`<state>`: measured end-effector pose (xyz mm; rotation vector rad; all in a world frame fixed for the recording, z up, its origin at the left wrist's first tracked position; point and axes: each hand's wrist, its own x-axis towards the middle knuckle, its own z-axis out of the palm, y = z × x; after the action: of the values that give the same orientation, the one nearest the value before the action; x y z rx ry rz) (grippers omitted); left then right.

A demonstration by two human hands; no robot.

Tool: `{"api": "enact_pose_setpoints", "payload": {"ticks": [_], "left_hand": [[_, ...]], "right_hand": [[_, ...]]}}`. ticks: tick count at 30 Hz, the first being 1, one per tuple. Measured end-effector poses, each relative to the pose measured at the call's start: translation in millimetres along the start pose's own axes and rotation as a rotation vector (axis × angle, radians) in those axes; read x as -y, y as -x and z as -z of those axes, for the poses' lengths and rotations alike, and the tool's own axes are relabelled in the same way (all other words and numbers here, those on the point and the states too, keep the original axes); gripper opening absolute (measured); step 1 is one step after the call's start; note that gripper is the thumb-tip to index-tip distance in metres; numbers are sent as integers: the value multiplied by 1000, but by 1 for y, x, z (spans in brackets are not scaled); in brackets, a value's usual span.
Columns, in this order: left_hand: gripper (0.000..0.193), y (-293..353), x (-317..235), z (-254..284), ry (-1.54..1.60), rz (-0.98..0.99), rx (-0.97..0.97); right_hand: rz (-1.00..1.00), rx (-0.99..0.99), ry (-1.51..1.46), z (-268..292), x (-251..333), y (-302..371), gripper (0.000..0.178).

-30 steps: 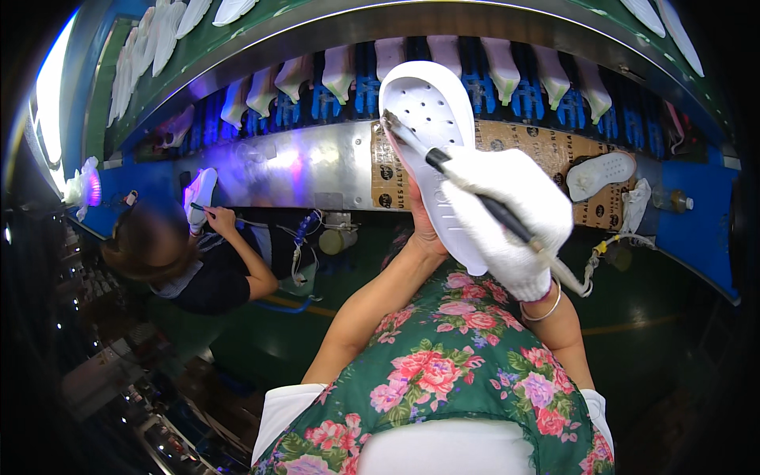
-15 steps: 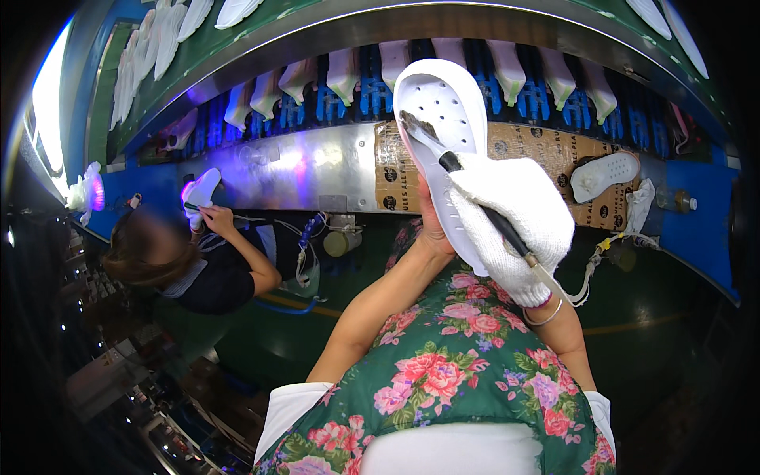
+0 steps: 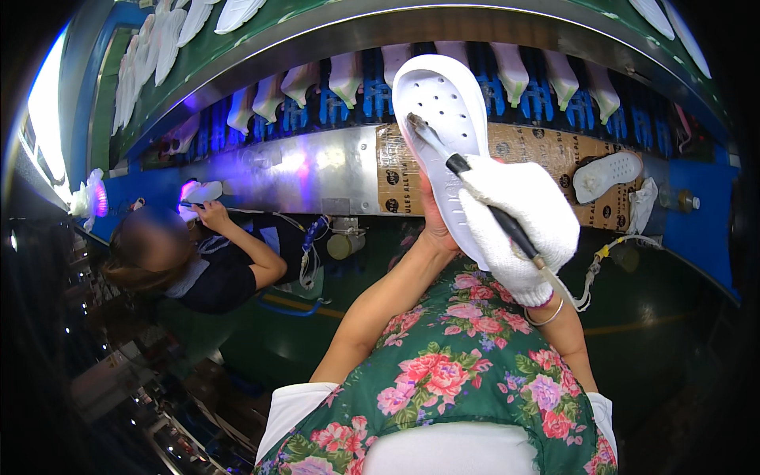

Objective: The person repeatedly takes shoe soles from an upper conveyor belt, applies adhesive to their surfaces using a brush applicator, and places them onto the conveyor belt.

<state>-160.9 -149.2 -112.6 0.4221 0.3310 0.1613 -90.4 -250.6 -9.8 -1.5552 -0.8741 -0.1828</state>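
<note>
A white shoe sole (image 3: 453, 89) with small holes in its wide front part is held up in front of me, toe end away. My bare left hand (image 3: 434, 220) grips it from beneath along its left side; the sole covers most of the fingers. In a white knit glove, my right hand (image 3: 529, 220) is closed around the black handle of a brush (image 3: 513, 231). Its dark-stained bristles touch the sole near the left edge of the front part. A pale tube runs from the brush's rear end past my right wrist.
Brown cardboard (image 3: 518, 146) covers part of the metal bench (image 3: 317, 170). Another white sole (image 3: 606, 176), a crumpled white cloth (image 3: 642, 204) and a clear bottle (image 3: 679, 199) lie to the right. Pale shoe forms (image 3: 346, 77) line a blue rack behind. A co-worker (image 3: 229, 253) handles a white shoe part at left.
The brush tip has shifted slightly right and nearer me along the sole, my right hand moving with it. The co-worker's shoe part has turned.
</note>
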Motion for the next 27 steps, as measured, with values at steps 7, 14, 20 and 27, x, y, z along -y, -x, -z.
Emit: {"api": "enact_pose_setpoints", "payload": {"ticks": [7, 14, 20, 27], "left_hand": [[112, -5, 4, 8, 68, 27, 84], [112, -13, 6, 27, 308, 63, 119], [103, -20, -13, 16, 361, -52, 281], [104, -23, -27, 3, 342, 9, 252]], "right_hand": [[-90, -13, -129, 7, -1, 1, 22], [-1, 115, 2, 3, -6, 12, 31], [-30, 68, -1, 6, -13, 8, 23], [-151, 58, -183, 5, -18, 17, 17]]}}
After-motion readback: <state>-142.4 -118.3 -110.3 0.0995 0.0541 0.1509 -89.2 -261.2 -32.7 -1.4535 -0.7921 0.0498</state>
